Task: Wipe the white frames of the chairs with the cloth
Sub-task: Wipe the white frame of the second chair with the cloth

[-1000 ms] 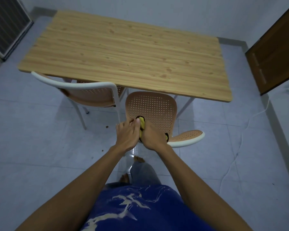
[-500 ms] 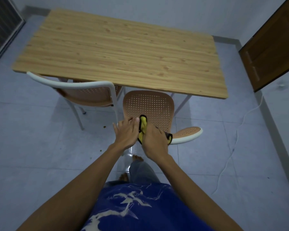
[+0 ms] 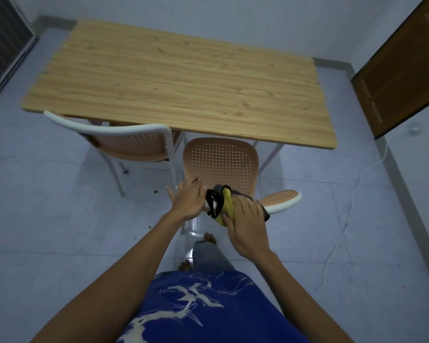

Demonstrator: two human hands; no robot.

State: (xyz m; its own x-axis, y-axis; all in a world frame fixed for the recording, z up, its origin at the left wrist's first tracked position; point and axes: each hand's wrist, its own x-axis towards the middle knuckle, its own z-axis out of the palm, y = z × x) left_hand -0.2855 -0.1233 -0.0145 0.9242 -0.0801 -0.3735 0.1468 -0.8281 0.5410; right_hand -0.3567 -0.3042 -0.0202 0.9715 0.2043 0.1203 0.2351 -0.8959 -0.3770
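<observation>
A chair with a perforated orange seat [image 3: 221,164] stands in front of me, its white back frame [image 3: 282,206] curving under my hands. My right hand [image 3: 245,224] grips a yellow and grey cloth [image 3: 227,206] with a black loop and holds it down on that frame. My left hand [image 3: 187,201] rests on the frame just left of the cloth, fingers spread and fairly straight. A second chair with a white frame [image 3: 124,129] sits at the left, pushed partly under the table.
A wooden table [image 3: 178,82] fills the middle of the room behind both chairs. A brown door [image 3: 401,78] is at the right, with a white cable [image 3: 344,219] trailing across the tiled floor. My bare foot [image 3: 208,237] is below the chair.
My hands have come apart: the left slid left off the cloth, the right moved right and toward me with it. More of the cloth and its black loop shows.
</observation>
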